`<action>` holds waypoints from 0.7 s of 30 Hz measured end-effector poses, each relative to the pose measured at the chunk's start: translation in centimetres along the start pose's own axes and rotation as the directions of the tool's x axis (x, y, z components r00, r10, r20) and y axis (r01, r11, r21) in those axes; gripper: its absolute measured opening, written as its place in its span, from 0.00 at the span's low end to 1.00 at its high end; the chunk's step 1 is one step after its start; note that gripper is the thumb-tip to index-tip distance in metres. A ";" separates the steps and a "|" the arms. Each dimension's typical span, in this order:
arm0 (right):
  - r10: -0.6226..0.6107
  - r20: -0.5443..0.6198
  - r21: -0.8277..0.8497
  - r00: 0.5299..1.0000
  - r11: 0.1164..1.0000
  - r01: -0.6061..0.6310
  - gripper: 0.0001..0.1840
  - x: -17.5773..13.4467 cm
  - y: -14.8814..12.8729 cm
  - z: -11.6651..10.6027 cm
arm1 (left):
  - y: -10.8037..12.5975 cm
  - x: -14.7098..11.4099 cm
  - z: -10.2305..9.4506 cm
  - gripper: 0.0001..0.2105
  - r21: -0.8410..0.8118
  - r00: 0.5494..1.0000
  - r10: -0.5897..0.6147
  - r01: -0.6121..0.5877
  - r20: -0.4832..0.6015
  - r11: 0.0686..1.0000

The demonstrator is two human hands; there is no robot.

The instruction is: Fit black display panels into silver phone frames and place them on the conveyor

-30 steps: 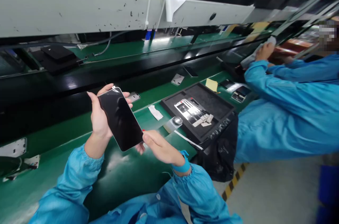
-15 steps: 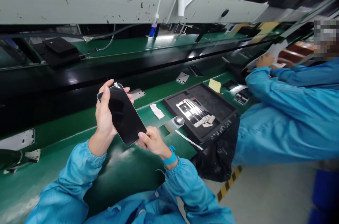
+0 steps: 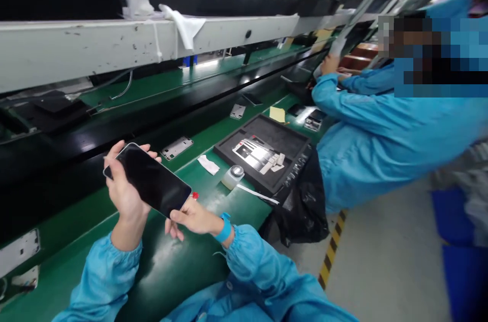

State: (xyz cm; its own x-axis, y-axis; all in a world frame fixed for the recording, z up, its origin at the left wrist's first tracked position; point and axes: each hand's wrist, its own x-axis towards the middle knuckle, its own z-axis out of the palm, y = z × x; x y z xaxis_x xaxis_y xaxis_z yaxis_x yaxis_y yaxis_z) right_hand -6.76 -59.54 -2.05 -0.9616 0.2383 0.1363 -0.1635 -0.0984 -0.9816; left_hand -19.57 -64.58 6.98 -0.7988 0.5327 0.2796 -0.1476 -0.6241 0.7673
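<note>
A smartphone with a black screen and a pale edge is held tilted above the green bench. My left hand grips its upper left end, the thumb over the near edge and fingertips showing past the far edge. At the lower right corner, my right hand pinches the phone with the thumb on its front; other fingers hang below it. A small red spot shows just beyond that corner; I cannot make out what it is. Behind the phone lies a silver phone housing.
Right of my hands stand a small bottle with a metal top and a black tray holding several strips and phone parts. A white scrap lies nearby. More housings are at left. A co-worker in blue sits at right.
My view has swung to the right and up. The phone has turned toward level in my hands and sits lower left in view, with both hands still on it.
</note>
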 end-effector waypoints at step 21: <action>-0.282 -0.728 -0.659 0.625 0.542 -0.522 0.14 -15.4 -3.4 -22.1 | -21.7 11.7 20.3 0.26 0.181 0.922 -0.356 0.328 0.151 0.927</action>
State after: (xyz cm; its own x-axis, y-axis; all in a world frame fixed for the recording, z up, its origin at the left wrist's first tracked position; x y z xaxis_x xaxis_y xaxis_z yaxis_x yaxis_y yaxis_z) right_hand 13.43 -41.55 -3.80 -0.3949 0.8797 0.2648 0.5585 0.4587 -0.6911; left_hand -13.92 -33.22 5.34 -0.5957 0.7999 0.0723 -0.2932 -0.3003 0.9077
